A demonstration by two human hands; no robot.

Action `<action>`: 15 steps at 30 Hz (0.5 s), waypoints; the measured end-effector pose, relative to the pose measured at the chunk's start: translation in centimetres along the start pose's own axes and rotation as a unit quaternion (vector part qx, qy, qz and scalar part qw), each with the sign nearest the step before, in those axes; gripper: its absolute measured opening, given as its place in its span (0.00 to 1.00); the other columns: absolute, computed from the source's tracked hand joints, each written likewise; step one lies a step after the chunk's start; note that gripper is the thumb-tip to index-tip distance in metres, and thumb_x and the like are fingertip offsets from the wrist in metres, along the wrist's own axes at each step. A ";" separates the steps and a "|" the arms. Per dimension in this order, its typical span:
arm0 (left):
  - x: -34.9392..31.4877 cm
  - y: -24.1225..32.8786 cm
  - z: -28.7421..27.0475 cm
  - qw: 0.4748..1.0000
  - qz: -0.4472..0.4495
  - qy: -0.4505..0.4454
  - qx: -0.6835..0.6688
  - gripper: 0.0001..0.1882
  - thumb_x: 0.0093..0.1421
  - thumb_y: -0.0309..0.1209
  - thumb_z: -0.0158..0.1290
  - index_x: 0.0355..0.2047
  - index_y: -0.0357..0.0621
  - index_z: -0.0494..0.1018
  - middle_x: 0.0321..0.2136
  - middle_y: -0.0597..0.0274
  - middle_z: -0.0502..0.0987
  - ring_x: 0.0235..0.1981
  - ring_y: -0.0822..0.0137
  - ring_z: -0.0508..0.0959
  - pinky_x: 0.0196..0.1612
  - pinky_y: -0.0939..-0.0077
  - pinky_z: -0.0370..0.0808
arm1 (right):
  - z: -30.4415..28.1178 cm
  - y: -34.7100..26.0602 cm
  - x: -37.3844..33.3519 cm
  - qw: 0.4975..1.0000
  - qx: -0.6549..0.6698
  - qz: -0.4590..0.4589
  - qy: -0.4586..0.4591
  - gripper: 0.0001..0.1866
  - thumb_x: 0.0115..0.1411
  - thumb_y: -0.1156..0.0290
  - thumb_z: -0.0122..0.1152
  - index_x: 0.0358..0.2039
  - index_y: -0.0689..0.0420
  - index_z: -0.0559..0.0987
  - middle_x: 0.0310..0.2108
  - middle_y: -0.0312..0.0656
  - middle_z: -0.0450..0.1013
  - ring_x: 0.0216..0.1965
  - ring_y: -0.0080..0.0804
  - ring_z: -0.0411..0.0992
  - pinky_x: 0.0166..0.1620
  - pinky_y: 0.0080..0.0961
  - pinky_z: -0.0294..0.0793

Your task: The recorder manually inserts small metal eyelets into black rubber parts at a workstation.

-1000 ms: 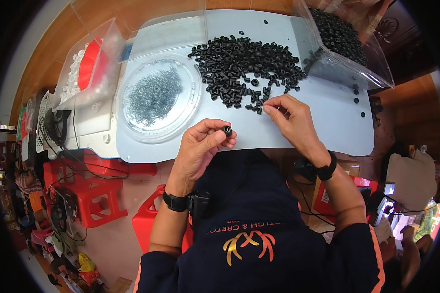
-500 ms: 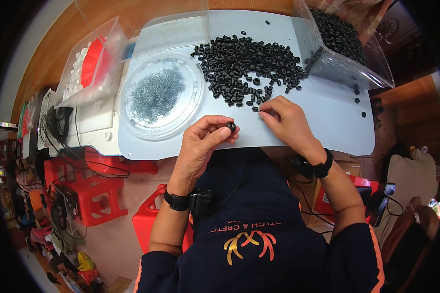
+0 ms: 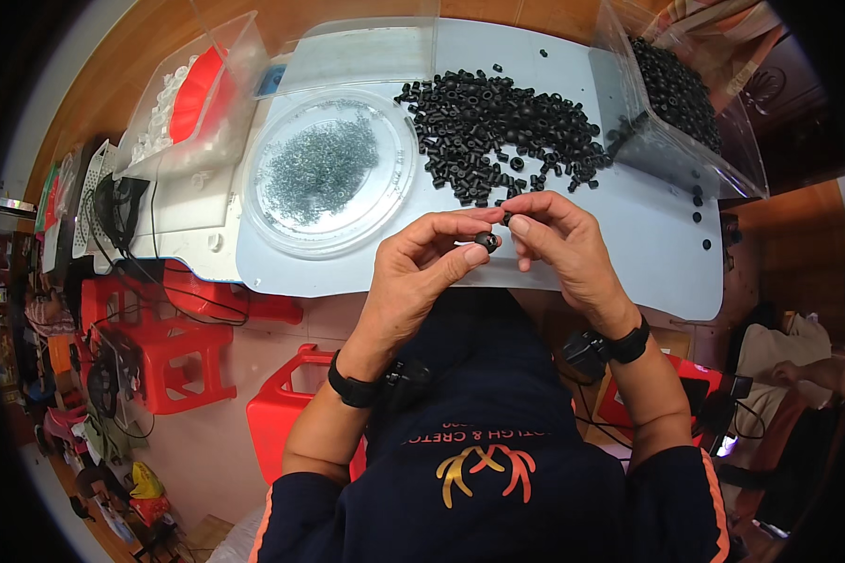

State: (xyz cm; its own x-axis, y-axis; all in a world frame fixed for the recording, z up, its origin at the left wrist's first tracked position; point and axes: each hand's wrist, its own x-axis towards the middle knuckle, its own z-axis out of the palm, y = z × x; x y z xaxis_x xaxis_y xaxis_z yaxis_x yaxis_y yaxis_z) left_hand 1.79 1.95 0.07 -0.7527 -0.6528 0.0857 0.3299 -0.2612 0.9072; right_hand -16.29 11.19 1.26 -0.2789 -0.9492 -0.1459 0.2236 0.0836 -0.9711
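Observation:
Over the front of the light blue table, my left hand [image 3: 421,266] pinches a small round black part [image 3: 486,241] with a hollow in its visible face. Close beside it, my right hand [image 3: 573,246] grips another small black part [image 3: 508,218] between thumb and fingertips. The two parts are nearly together; whether they touch I cannot tell. Just beyond my hands spreads a heap of small black cylindrical parts [image 3: 498,117]. To its left lies a round clear tray [image 3: 406,178] with a mass of tiny, shiny, greyish pieces [image 3: 319,169], too fine to make out singly.
At the back right, a clear bin [image 3: 662,155] of black parts lies tipped on its side. A clear box [image 3: 239,89] with white pieces and a red piece stands at the left. Red stools [image 3: 174,361] are on the floor, with cables [image 3: 192,314] near them.
My right hand has picked up a black part from the near edge of the heap and brought it beside the one in my left hand. The whole view has shifted slightly.

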 end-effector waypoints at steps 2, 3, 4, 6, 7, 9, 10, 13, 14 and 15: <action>0.0 -0.2 -0.3 1.000 0.005 -0.003 0.006 0.12 0.61 0.26 0.57 0.45 0.37 0.74 0.52 0.43 0.75 0.47 0.57 0.79 0.48 0.68 0.77 | 0.4 -0.2 0.1 1.000 0.007 0.015 -0.002 0.12 0.64 0.70 0.59 0.45 0.62 0.78 0.33 0.35 0.74 0.29 0.16 0.69 0.32 0.16 0.73; 0.0 -0.1 -0.4 1.000 0.005 -0.003 0.006 0.12 0.61 0.26 0.57 0.45 0.37 0.74 0.52 0.43 0.75 0.47 0.57 0.79 0.48 0.68 0.77 | 0.5 -0.2 0.2 0.999 0.015 0.029 -0.004 0.12 0.65 0.71 0.58 0.46 0.62 0.77 0.34 0.35 0.73 0.30 0.17 0.69 0.32 0.17 0.74; 0.0 0.0 -0.4 1.000 -0.002 0.003 0.001 0.12 0.61 0.26 0.57 0.45 0.37 0.74 0.51 0.43 0.75 0.47 0.57 0.79 0.48 0.67 0.77 | 0.5 -0.2 0.2 0.999 0.014 0.029 -0.004 0.12 0.65 0.71 0.58 0.46 0.62 0.77 0.34 0.35 0.73 0.30 0.17 0.69 0.32 0.17 0.74; 0.0 0.0 -0.5 1.000 -0.009 0.010 -0.003 0.12 0.61 0.26 0.57 0.45 0.37 0.74 0.51 0.43 0.75 0.47 0.57 0.79 0.48 0.67 0.77 | 0.5 -0.1 0.3 1.000 0.010 0.015 -0.001 0.13 0.65 0.69 0.59 0.47 0.61 0.78 0.32 0.34 0.74 0.30 0.16 0.70 0.33 0.17 0.75; -0.1 -0.2 -0.7 1.000 -0.012 0.014 -0.015 0.12 0.61 0.27 0.57 0.45 0.36 0.74 0.51 0.43 0.75 0.47 0.57 0.79 0.48 0.67 0.77 | 0.5 -0.1 0.4 1.000 0.009 0.016 -0.002 0.13 0.65 0.69 0.59 0.47 0.61 0.78 0.32 0.34 0.74 0.30 0.16 0.70 0.33 0.17 0.75; -0.1 -0.2 -0.8 0.999 -0.015 0.020 -0.027 0.13 0.62 0.27 0.57 0.45 0.36 0.74 0.51 0.43 0.76 0.47 0.57 0.79 0.48 0.67 0.77 | 0.6 -0.3 0.5 1.000 0.015 0.025 0.000 0.14 0.65 0.70 0.59 0.48 0.62 0.77 0.33 0.35 0.74 0.30 0.16 0.70 0.33 0.17 0.76; 0.0 -0.1 -0.9 0.999 -0.017 0.018 -0.032 0.13 0.62 0.27 0.56 0.45 0.36 0.74 0.51 0.42 0.75 0.47 0.57 0.79 0.48 0.67 0.77 | 0.6 -0.4 0.6 1.000 0.015 0.026 -0.002 0.14 0.65 0.70 0.59 0.48 0.62 0.77 0.33 0.35 0.74 0.30 0.16 0.70 0.33 0.17 0.76; 0.0 0.2 -0.9 0.999 -0.021 0.014 -0.047 0.13 0.62 0.26 0.56 0.46 0.35 0.74 0.50 0.45 0.76 0.46 0.60 0.79 0.49 0.69 0.76 | 0.8 -0.7 0.7 0.999 0.038 0.028 0.010 0.13 0.65 0.70 0.59 0.47 0.63 0.78 0.33 0.36 0.75 0.29 0.17 0.70 0.33 0.17 0.76; 0.1 0.2 -0.9 0.998 -0.024 0.010 -0.056 0.13 0.63 0.24 0.55 0.47 0.34 0.73 0.49 0.48 0.77 0.45 0.64 0.80 0.50 0.71 0.76 | 0.7 -0.8 0.8 0.999 0.032 0.025 0.011 0.12 0.64 0.71 0.59 0.46 0.63 0.78 0.34 0.36 0.75 0.29 0.17 0.70 0.33 0.18 0.76; 0.1 0.2 -1.0 0.998 -0.023 0.012 -0.057 0.13 0.63 0.24 0.55 0.47 0.34 0.73 0.49 0.48 0.77 0.45 0.64 0.80 0.50 0.71 0.76 | 0.7 -0.9 0.8 0.999 0.026 0.022 0.011 0.12 0.64 0.71 0.59 0.45 0.63 0.78 0.34 0.36 0.75 0.29 0.17 0.70 0.33 0.18 0.76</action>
State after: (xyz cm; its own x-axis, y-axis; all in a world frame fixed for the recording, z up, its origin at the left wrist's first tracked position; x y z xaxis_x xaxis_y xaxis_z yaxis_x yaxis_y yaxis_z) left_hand 2.34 1.12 -0.14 -0.7553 -0.6545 0.0335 0.3581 -0.3693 0.8575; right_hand -16.08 10.12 2.19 -0.2889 -0.9377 -0.1931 0.2844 0.1086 -0.9525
